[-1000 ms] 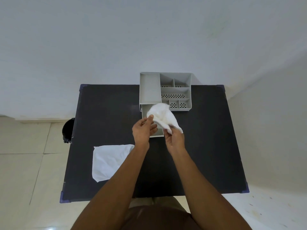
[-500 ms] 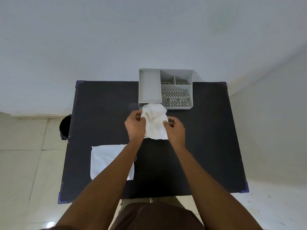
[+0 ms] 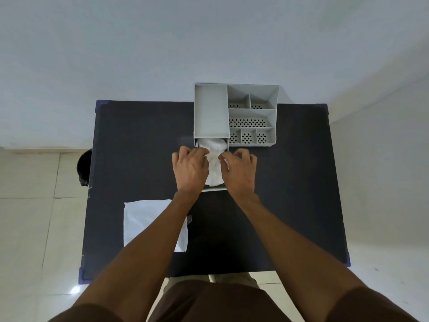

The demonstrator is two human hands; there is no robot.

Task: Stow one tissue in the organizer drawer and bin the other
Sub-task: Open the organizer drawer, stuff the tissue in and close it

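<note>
A grey desk organizer (image 3: 211, 112) stands at the table's far edge, its drawer (image 3: 214, 188) pulled out toward me. A crumpled white tissue (image 3: 214, 159) lies in the drawer. My left hand (image 3: 191, 169) and my right hand (image 3: 239, 170) rest on either side of it, fingertips curled onto the tissue and pressing it down. A second white tissue (image 3: 144, 219) lies flat on the table's near left, partly under my left forearm.
The black table (image 3: 290, 182) has purple corner caps. A dark bin (image 3: 84, 168) stands on the tiled floor beyond the table's left edge. White walls rise behind and to the right.
Both hands have lowered the tissue from above the drawer down into it. The tissue now lies in the drawer, with the hands pressing on it.
</note>
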